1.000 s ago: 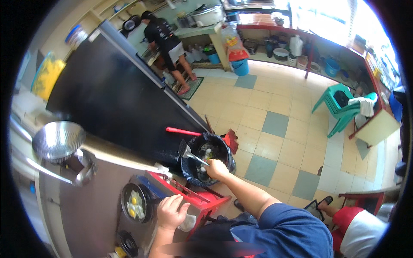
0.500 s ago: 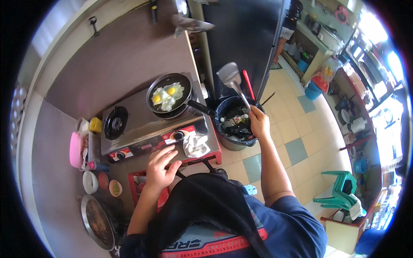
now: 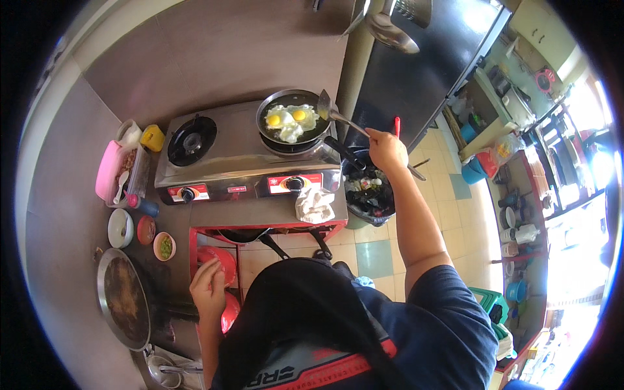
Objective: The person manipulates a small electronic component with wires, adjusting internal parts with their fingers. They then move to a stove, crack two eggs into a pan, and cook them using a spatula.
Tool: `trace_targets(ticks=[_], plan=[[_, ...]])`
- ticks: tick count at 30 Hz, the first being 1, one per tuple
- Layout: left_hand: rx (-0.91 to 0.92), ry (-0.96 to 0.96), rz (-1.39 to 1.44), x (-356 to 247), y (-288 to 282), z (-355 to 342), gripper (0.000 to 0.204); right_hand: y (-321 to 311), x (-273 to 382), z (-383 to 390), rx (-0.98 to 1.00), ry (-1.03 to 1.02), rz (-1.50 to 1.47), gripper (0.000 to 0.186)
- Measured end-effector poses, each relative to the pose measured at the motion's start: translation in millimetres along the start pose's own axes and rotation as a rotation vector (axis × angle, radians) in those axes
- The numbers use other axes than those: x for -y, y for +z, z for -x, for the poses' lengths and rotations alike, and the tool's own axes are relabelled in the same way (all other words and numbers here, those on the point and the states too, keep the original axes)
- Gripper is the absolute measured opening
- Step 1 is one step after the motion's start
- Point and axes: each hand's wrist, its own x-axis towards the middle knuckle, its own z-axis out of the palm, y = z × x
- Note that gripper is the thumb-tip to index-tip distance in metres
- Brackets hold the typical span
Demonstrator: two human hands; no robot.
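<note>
My right hand (image 3: 388, 153) is closed round the long handle of a metal spatula (image 3: 351, 122). The spatula's blade is at the right rim of a dark frying pan (image 3: 289, 138), beside the eggs. Two eggs with yellow yolks (image 3: 289, 121) lie in the pan, their whites spread out. The pan rests on the right burner of a two-burner gas stove (image 3: 240, 159), its black handle pointing right. My left hand (image 3: 209, 287) is low at the left, near red round things (image 3: 221, 260) under the counter. Its fingers are loosely bent, and I see nothing in them.
Behind the spatula handle stands a black-lined bin (image 3: 369, 211) with waste. A crumpled white cloth (image 3: 315, 205) lies on the stove-side counter edge. Small bowls (image 3: 164, 246) and a large wok-like pan (image 3: 125, 298) stand at left. Ladles (image 3: 390, 31) hang above.
My right hand has brought the spatula from above the bin to the pan's right rim. My left hand has moved down and left, away from the stove front. The view has shifted.
</note>
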Motion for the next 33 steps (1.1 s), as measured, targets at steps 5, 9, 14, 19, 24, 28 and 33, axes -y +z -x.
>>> trace_targets(ticks=[5, 9, 14, 19, 24, 28, 33], plan=[[-0.036, 0.014, -0.014, 8, -9, 9, 0.022, 8, 14, -11, 0.031, -0.024, 0.060, 0.040], [-0.056, 0.021, -0.019, 11, -11, 13, 0.021, 8, 24, -16, 0.027, -0.071, 0.114, 0.040], [-0.056, 0.013, -0.017, 9, -10, 14, 0.024, 0, 35, -19, 0.075, -0.067, 0.193, 0.039], [-0.048, 0.006, -0.026, 6, -9, 12, 0.021, -6, 38, -18, 0.056, -0.058, 0.196, 0.039], [-0.049, 0.004, -0.036, 9, -6, 9, 0.020, -2, 36, -20, 0.051, -0.100, 0.211, 0.039], [-0.041, 0.012, -0.031, 9, -3, 6, 0.025, 3, 33, -24, 0.036, -0.086, 0.224, 0.036], [-0.053, 0.006, -0.012, 6, -2, 5, 0.021, 1, 31, -27, -0.034, -0.044, 0.179, 0.033]])
